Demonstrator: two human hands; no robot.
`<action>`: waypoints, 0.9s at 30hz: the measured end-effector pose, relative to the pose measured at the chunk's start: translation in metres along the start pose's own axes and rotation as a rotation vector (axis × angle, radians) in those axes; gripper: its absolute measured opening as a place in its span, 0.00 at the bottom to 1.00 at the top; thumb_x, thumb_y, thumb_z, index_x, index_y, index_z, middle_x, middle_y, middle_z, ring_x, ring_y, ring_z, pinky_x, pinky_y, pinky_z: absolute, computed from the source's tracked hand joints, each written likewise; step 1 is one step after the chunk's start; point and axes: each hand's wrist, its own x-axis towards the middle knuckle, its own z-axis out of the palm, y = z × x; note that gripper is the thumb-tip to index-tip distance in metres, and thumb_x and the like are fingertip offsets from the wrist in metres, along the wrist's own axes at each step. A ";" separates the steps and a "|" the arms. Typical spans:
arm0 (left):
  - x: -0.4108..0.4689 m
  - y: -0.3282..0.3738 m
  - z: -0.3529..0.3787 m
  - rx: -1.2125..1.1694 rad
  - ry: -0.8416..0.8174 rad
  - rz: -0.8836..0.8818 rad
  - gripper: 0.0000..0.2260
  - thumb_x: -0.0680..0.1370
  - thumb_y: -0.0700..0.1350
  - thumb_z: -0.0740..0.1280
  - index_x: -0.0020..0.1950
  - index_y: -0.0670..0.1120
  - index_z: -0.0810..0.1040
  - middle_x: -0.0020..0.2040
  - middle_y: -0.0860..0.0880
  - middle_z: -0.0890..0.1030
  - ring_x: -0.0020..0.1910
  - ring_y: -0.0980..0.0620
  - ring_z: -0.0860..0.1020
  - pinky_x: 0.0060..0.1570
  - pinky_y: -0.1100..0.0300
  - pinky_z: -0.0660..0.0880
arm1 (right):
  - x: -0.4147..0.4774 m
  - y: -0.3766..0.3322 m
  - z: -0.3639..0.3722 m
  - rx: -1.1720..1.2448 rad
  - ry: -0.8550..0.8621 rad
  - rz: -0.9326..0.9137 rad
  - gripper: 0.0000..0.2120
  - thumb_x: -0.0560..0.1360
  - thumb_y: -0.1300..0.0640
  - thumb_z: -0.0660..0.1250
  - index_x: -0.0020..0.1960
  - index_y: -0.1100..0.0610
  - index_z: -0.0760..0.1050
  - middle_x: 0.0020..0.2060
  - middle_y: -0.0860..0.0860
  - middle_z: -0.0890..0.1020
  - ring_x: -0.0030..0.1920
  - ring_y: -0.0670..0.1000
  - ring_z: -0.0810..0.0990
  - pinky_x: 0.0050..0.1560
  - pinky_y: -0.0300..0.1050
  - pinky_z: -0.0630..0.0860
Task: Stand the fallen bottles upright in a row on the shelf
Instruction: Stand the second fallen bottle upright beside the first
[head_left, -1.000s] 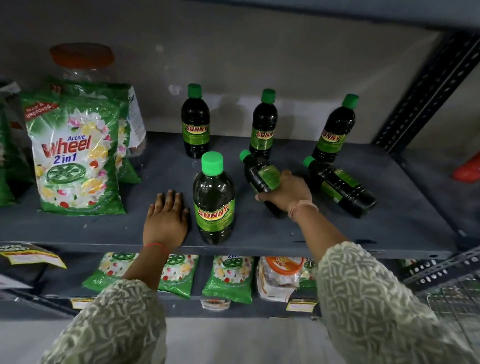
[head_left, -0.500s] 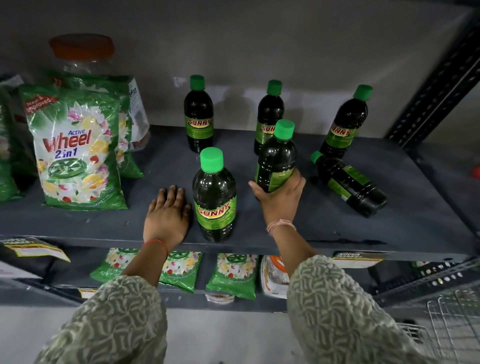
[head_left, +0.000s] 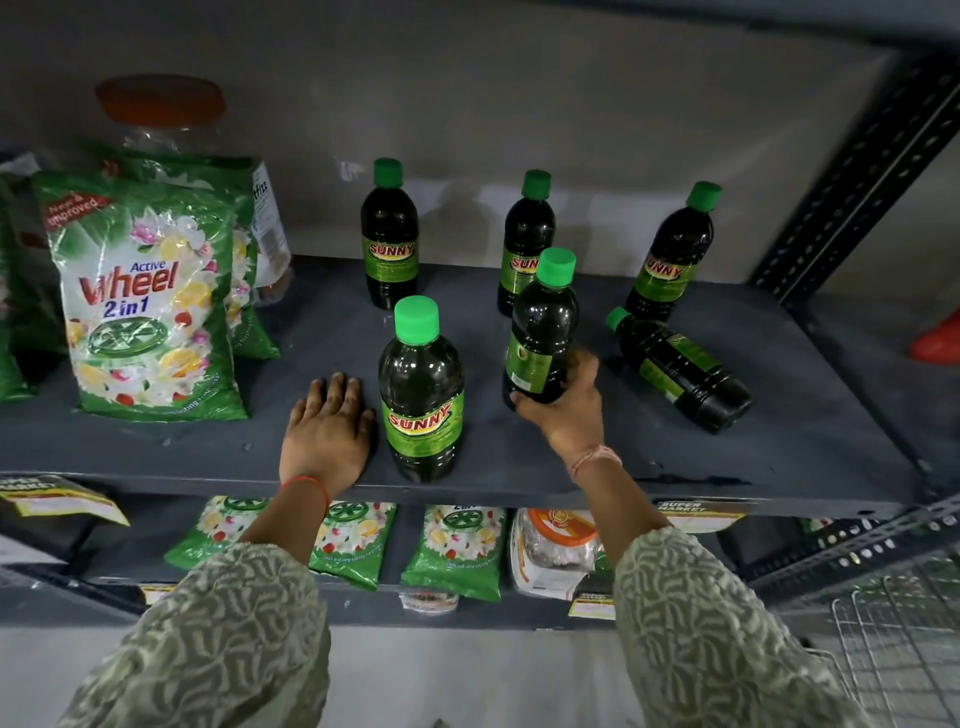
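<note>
- Head view: right hand wrapped around the lower body of a dark bottle with a green cap, bottle upright or nearly so, leaning a touch; cannot tell whether its base is on the shelf or just above it (the hand hides the bottom).
- Left hand lies flat, palm down, fingers loosely together, on the shelf just beside the front bottle, holding nothing.
- Front bottle stands upright near the shelf's front edge, "SUNNY" label facing the camera.
- Three back bottles upright along the wall: left one, middle one partly behind the held bottle, right one.
- One fallen bottle lies on its side to the right of the held one, cap pointing back-left, near the right back bottle's foot.
- Step in hand, as I read it: setting the gripped bottle down upright beside the front bottle, starting a front row.
- Next move likely calls for seating the base flat, letting go without tipping it, then reaching right for the fallen bottle (grip mid-body, swing cap up) and standing it in line.
- Detergent pouches at left are clear of the work.
</note>
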 end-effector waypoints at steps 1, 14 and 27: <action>-0.001 0.000 0.000 -0.001 0.000 -0.002 0.24 0.80 0.50 0.49 0.75 0.46 0.50 0.78 0.46 0.52 0.77 0.44 0.49 0.75 0.50 0.49 | 0.003 0.002 -0.005 0.025 -0.053 0.007 0.32 0.62 0.63 0.76 0.57 0.53 0.61 0.51 0.50 0.75 0.55 0.53 0.76 0.47 0.34 0.70; -0.001 0.002 -0.002 0.010 -0.010 -0.006 0.24 0.80 0.50 0.48 0.75 0.45 0.51 0.78 0.46 0.51 0.77 0.44 0.49 0.75 0.50 0.49 | 0.011 0.009 -0.014 -0.009 -0.174 0.094 0.28 0.62 0.67 0.75 0.56 0.58 0.64 0.55 0.60 0.78 0.57 0.57 0.76 0.59 0.52 0.72; -0.001 0.002 -0.002 0.018 -0.008 -0.005 0.24 0.80 0.49 0.49 0.75 0.45 0.50 0.78 0.46 0.51 0.77 0.44 0.49 0.75 0.50 0.50 | 0.007 0.002 0.011 -0.108 0.032 0.095 0.43 0.53 0.57 0.81 0.62 0.62 0.64 0.60 0.59 0.73 0.63 0.58 0.69 0.63 0.49 0.68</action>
